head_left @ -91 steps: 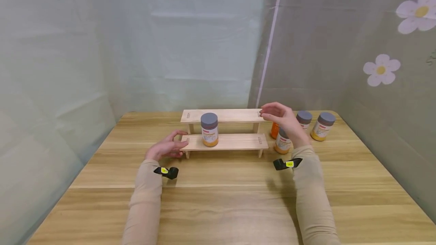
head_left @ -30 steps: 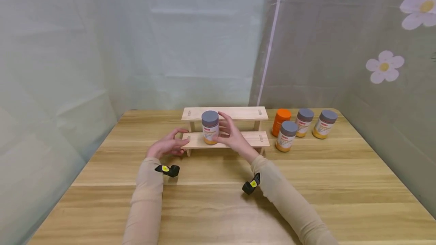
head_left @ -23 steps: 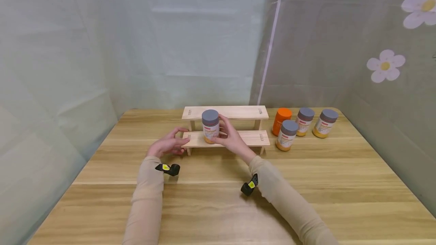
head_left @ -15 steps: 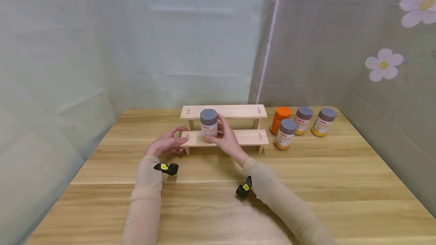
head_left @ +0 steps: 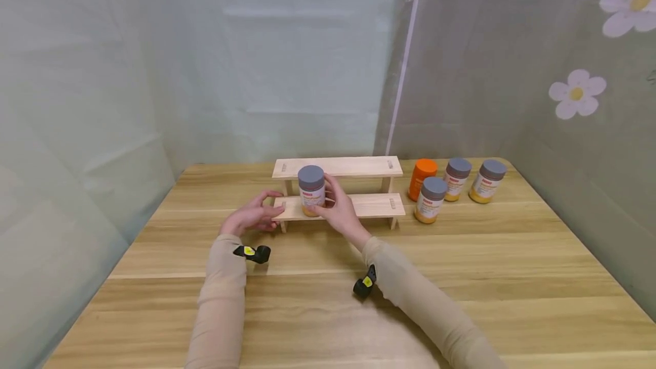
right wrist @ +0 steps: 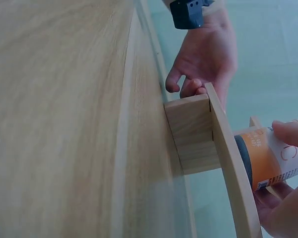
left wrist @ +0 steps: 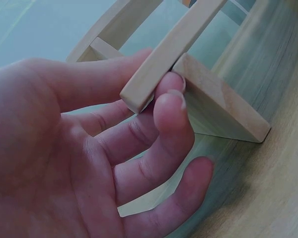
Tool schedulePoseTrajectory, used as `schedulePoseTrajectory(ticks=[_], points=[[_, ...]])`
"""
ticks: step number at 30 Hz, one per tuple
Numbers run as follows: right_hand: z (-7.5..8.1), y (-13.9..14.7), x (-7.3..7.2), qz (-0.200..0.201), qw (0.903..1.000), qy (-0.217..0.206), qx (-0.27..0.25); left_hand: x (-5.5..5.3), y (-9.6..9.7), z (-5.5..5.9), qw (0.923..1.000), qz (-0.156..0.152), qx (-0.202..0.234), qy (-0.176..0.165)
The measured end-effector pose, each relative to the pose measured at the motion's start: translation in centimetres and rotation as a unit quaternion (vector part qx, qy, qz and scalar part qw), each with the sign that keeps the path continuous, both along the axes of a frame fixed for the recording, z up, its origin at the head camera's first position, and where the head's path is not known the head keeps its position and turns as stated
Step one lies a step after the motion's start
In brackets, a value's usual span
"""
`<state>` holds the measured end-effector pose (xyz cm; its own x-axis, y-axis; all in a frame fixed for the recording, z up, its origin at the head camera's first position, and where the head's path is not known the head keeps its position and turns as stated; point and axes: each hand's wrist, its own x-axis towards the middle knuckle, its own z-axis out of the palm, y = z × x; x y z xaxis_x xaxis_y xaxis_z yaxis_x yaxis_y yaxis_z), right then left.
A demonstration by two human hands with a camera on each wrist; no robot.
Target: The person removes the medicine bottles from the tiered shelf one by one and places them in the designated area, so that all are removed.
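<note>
A two-tier wooden rack stands upright towards the back of the table. My left hand pinches the left end of its lower board, thumb on top and fingertips underneath beside the leg. On that lower board, left of its middle, is a jar with a grey lid, white label and orange-yellow bottom. My right hand grips this jar from the right, thumb in front and fingers behind. In the right wrist view the jar has its dark base close against the board; whether it touches cannot be told.
Right of the rack stand an orange bottle and three more grey-lidded jars: a front one, one behind it and one farther right. Cloth curtains hang behind the wooden table.
My right hand has come from the rack's right end to the jar and taken hold of it. The jar has shifted slightly left along the lower board. My left hand has stayed put.
</note>
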<state>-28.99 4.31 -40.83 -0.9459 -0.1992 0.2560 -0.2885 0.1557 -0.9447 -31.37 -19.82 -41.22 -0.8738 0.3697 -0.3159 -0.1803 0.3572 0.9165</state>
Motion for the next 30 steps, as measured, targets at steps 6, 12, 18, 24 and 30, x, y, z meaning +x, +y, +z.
schedulePoseTrajectory(ticks=[6,12,18,24,30], points=[[0.4,0.0,0.4,0.009,0.9999,-0.004,0.005,0.1,-0.1,-0.2,1.0,-0.002,-0.001,0.002],[0.9,0.9,0.9,0.006,0.9997,-0.02,-0.011,0.1,0.0,-0.4,1.0,-0.002,-0.004,-0.002],[1.5,2.7,1.1,0.002,0.9997,-0.025,-0.005,0.1,-0.1,-0.5,0.9999,-0.01,-0.006,0.004],[2.8,5.0,1.2,0.023,0.9994,-0.008,0.025,0.0,-0.3,-0.4,0.9999,-0.009,0.006,0.008],[3.7,7.8,1.6,0.037,0.9963,-0.002,0.078,-0.1,-0.5,-0.3,0.9998,-0.015,0.008,0.01]])
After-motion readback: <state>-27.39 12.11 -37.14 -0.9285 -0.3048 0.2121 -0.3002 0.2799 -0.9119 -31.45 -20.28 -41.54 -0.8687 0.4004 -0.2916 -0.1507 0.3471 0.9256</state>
